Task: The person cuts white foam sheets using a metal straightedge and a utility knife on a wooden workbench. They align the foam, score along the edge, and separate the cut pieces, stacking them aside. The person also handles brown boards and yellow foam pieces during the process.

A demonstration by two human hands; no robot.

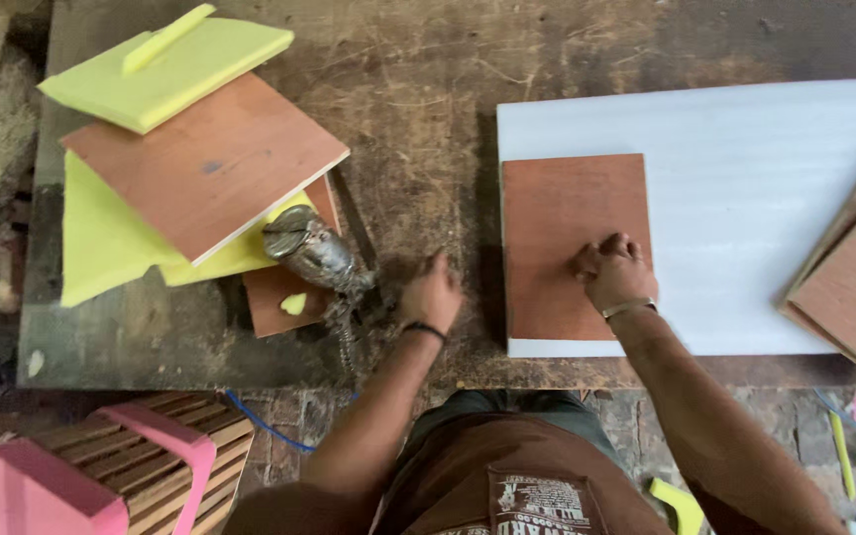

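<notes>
Pressing with curled fingers, the right hand [614, 269] rests on the brown plywood square [572, 243], which lies flat on the white board [745, 198]. The square looks thin, stiff and light, best taken at its edges. The left hand [432, 294], loosely closed and holding nothing, rests on the worktop [428, 129] just beside the board.

Workbench [418, 89] rough scarred wood; plywood panel [572, 243] smooth matt; white board [745, 198] smooth; foam [165, 64] yellow, matt.
</notes>
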